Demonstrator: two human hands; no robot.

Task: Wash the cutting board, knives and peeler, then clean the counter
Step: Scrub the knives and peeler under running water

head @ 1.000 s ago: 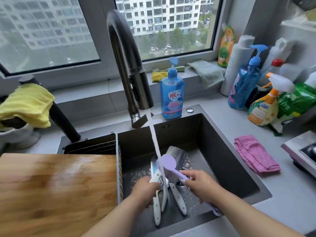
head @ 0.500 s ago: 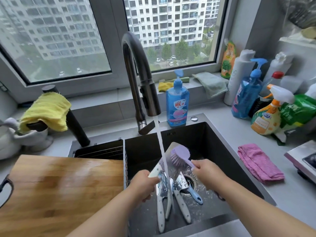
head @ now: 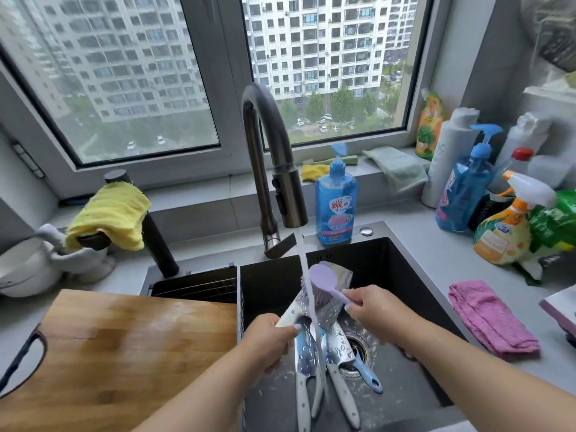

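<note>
The left grip (head: 265, 344) is curled tight round the white handle of a broad steel cleaver (head: 324, 294), held blade-up over the dark sink (head: 414, 294); the fingers wrap the handle so fully that only its far end shows. The right grip (head: 371, 310) pinches the thin stem of a lilac round-headed dish brush (head: 321, 280), whose head lies against the far face of the blade. A stream of water (head: 307, 291) from the dark arched tap (head: 268, 157) falls across brush and blade, blurring where bristles meet steel.

Under the hands, on the sink floor, lie several white-handled knives (head: 339, 369), overlapping and wet; their number is hard to make out, and the near handles are cut off by the frame's edge. A blue-handled peeler (head: 367, 374) lies beside the drain, its head hidden under a blade.

Left of the basin, a wet wooden cutting board (head: 124, 347) spans the sink rim, its near corner cut off. A black wire rack (head: 199, 286) shows just beyond it. On the grey desk (head: 414, 235) to the right lies a folded pink cloth (head: 489, 319), with a cluster of spray and pump bottles (head: 498, 232) farther off, partly hiding one another. A blue soap bottle (head: 336, 201) stands behind the sink. A yellow rag (head: 109, 213) hangs over a dark handle at far left.
</note>
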